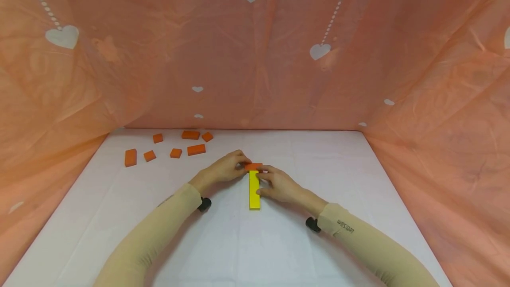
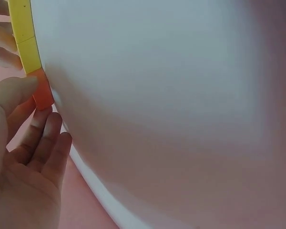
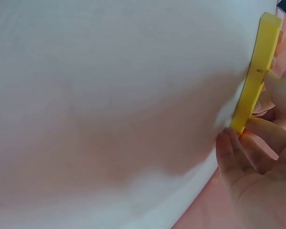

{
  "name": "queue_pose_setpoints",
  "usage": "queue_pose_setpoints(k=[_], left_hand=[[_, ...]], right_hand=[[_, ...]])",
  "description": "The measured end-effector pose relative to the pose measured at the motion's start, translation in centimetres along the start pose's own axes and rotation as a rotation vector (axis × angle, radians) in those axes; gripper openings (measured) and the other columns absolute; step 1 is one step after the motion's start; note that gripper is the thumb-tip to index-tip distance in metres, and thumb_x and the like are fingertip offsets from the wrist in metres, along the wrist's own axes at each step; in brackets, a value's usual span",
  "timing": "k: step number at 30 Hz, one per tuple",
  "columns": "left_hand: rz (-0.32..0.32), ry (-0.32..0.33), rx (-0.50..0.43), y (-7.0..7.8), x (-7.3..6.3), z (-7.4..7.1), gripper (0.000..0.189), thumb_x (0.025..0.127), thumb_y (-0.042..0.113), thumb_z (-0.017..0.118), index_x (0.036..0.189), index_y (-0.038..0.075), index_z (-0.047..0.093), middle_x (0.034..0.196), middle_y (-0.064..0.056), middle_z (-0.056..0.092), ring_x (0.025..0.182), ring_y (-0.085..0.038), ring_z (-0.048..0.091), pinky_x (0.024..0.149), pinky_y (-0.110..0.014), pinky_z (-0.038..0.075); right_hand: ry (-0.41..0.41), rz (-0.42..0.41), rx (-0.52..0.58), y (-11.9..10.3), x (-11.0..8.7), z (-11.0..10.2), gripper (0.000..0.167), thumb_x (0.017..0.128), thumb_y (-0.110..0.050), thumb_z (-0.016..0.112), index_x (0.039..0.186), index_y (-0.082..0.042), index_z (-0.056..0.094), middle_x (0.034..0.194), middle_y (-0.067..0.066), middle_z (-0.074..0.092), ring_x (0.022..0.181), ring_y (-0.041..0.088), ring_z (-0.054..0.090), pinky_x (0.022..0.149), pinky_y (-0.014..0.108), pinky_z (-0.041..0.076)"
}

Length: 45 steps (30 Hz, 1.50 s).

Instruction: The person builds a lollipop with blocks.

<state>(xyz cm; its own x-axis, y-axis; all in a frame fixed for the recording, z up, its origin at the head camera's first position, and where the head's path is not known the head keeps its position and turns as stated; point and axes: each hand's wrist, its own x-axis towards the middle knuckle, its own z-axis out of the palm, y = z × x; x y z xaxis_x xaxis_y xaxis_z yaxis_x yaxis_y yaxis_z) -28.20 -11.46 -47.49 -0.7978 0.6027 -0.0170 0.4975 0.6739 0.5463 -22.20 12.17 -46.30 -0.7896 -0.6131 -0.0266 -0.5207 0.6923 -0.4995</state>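
An orange block [image 1: 253,166] lies crosswise at the far end of a yellow bar [image 1: 254,191], forming a T shape. My left hand [image 1: 226,167] pinches the orange block at its left end; in the left wrist view the thumb lies on the orange block [image 2: 44,90], with fingers at its end. A seam crosses the yellow strip [image 2: 28,52] there. From the right, my right hand [image 1: 280,185] touches the yellow bar with thumb and a fingertip, and another finger reaches the orange block's right end. The right wrist view shows the yellow bar [image 3: 258,67] beside that thumb.
Several orange blocks lie at the back left of the white table [image 1: 239,251], among them a long orange block [image 1: 130,157], a small square block [image 1: 175,153] and another long one [image 1: 196,149]. A pink curtain [image 1: 255,65] with white hearts surrounds the table's back and sides.
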Motion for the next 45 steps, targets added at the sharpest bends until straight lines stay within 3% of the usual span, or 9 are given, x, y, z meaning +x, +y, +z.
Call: queue_pose_setpoints(k=[6,17,25,34,39,45], left_hand=[[-0.006,-0.002,-0.028,0.0,-0.2,0.0,0.031,0.101,0.018,0.070,0.130,0.008,0.071,0.117,-0.003,0.061,0.104,-0.020,0.058,0.099,-0.038,0.052],[-0.006,0.011,0.017,0.1,-0.2,-0.2,0.032,0.099,0.016,0.072,0.129,0.005,0.071,0.113,-0.003,0.061,0.095,-0.018,0.056,0.089,-0.033,0.053],[-0.033,0.016,-0.001,0.5,-0.7,-0.5,0.037,0.100,0.014,0.069,0.135,0.002,0.067,0.125,-0.009,0.062,0.114,-0.025,0.061,0.106,-0.043,0.052],[-0.130,0.200,-0.123,-0.5,-2.8,-2.5,0.038,0.104,0.019,0.065,0.139,0.006,0.064,0.134,-0.010,0.061,0.122,-0.030,0.059,0.108,-0.049,0.050],[-0.131,0.303,-0.190,-2.3,-4.7,-4.0,0.039,0.104,0.013,0.063,0.141,0.003,0.061,0.132,-0.015,0.063,0.119,-0.034,0.060,0.102,-0.052,0.052],[-0.182,0.361,-0.227,-4.5,-6.9,-5.6,0.040,0.105,0.011,0.061,0.143,0.000,0.058,0.133,-0.019,0.062,0.119,-0.037,0.058,0.103,-0.054,0.050]], right_hand=[[-0.005,-0.014,-0.015,0.1,0.1,0.0,0.056,0.096,-0.028,0.077,0.142,0.001,0.062,0.155,0.021,0.048,0.141,0.039,0.049,0.116,0.053,0.042],[-0.016,-0.006,-0.001,0.2,0.5,0.1,0.056,0.096,-0.026,0.077,0.141,0.004,0.061,0.156,0.021,0.047,0.143,0.040,0.047,0.117,0.052,0.040],[-0.008,-0.011,-0.012,0.1,0.4,0.0,0.056,0.095,-0.025,0.078,0.141,0.003,0.062,0.155,0.021,0.048,0.142,0.041,0.048,0.116,0.053,0.041],[-0.016,0.005,-0.003,-0.1,0.2,-0.1,0.057,0.096,-0.029,0.077,0.144,-0.001,0.061,0.157,0.018,0.047,0.142,0.038,0.048,0.118,0.052,0.040],[-0.014,0.006,-0.006,-0.1,0.0,-0.1,0.058,0.096,-0.030,0.077,0.144,-0.001,0.061,0.157,0.019,0.046,0.142,0.039,0.048,0.117,0.052,0.040],[-0.013,0.010,-0.009,0.1,0.0,0.0,0.058,0.096,-0.030,0.077,0.145,-0.002,0.060,0.158,0.017,0.046,0.142,0.038,0.048,0.117,0.052,0.040]])
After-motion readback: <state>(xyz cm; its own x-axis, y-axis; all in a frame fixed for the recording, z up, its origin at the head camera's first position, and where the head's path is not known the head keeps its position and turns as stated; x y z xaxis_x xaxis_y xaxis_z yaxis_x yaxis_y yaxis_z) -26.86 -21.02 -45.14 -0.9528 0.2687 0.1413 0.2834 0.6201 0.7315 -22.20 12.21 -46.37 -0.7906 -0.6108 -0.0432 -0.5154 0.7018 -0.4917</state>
